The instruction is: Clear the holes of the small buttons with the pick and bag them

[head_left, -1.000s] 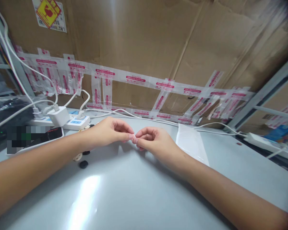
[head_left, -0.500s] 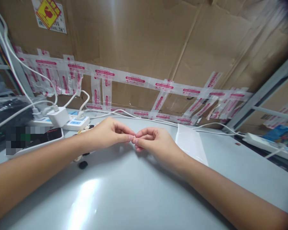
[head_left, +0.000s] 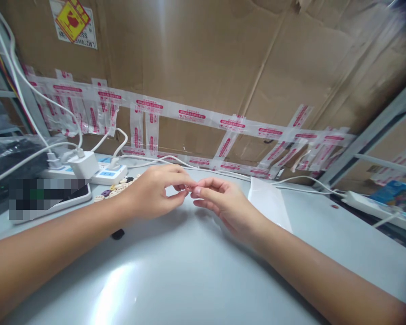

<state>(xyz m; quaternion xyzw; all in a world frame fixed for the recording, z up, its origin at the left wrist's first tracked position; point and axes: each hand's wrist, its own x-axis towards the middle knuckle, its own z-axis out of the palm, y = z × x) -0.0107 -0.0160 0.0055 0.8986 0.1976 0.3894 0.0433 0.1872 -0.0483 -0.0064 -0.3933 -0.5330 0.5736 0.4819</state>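
Note:
My left hand (head_left: 157,189) and my right hand (head_left: 225,198) meet above the grey table (head_left: 203,266), fingertips touching or nearly so. Thumb and fingers of the right hand are pinched together. The left fingers are curled, with a gap showing between thumb and index finger. A tiny reddish thing (head_left: 188,188) shows between the fingertips, too small to name. Beside my left wrist lies a pile of small flat pieces (head_left: 117,192), cream, purple, yellow and black. One black piece (head_left: 117,234) lies apart, partly covered by my left forearm.
A phone-like device (head_left: 84,194) and a white power strip (head_left: 111,174) with a charger (head_left: 84,164) stand at the left. A white sheet or bag (head_left: 269,203) lies right of my hands. A taped cardboard box (head_left: 196,67) rises behind. Another power strip (head_left: 375,203) is at the right.
My left hand has turned and its thumb has dropped away from the right fingertips, widening the gap below its index finger. More of the small pieces now show behind the left wrist.

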